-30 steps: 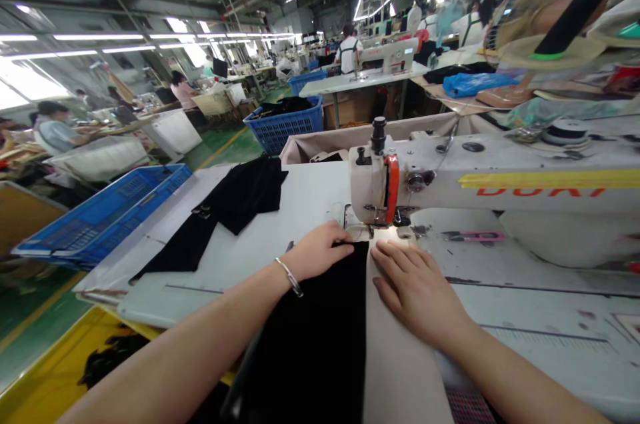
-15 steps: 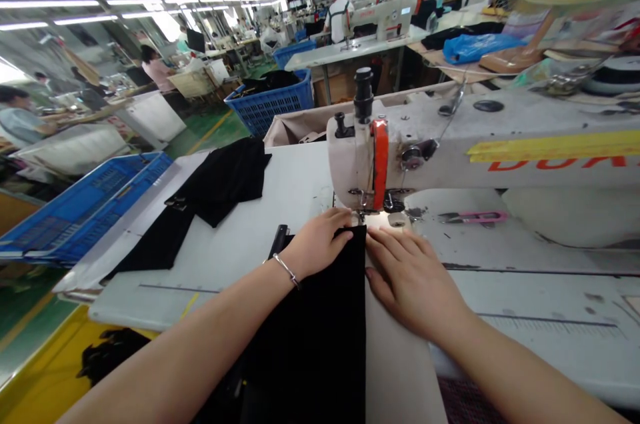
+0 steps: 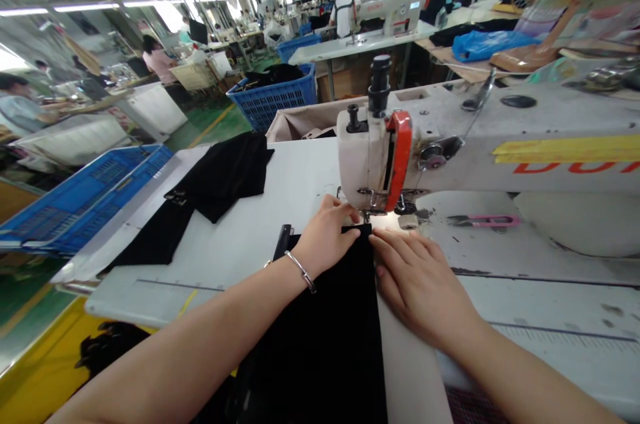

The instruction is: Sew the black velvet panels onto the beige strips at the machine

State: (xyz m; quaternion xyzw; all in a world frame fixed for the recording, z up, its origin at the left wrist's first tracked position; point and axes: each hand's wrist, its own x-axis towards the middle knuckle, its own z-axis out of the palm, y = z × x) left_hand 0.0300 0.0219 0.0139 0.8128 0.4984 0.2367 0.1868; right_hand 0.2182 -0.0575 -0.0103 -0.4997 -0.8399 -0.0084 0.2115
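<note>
A white table (image 3: 305, 174) spreads under and around the sewing machine (image 3: 470, 174), which is pale with an orange guard. Left of the machine, beyond the table edge, sits a blue crate (image 3: 90, 194); a yellow bin (image 3: 45, 367) stands to its near left, lower down. The black cloth (image 3: 335, 337) lies on the near side of the machine, its far edge just before the needle area. A second black piece (image 3: 227, 174) rests on the table, left of the machine. The right hand (image 3: 420, 281) lies just in front of the machine, fingers extended and flat, clenching nothing, fingertips at the cloth's right edge. The left hand (image 3: 327, 237) is at the machine's near left, fingers bent, thumb on the cloth; whether they pinch it, I cannot tell. Pink-handled snips (image 3: 487, 221) lie beneath the machine's arm. A silvery bracelet (image 3: 301, 271) circles the left wrist, nearer than the machine.
</note>
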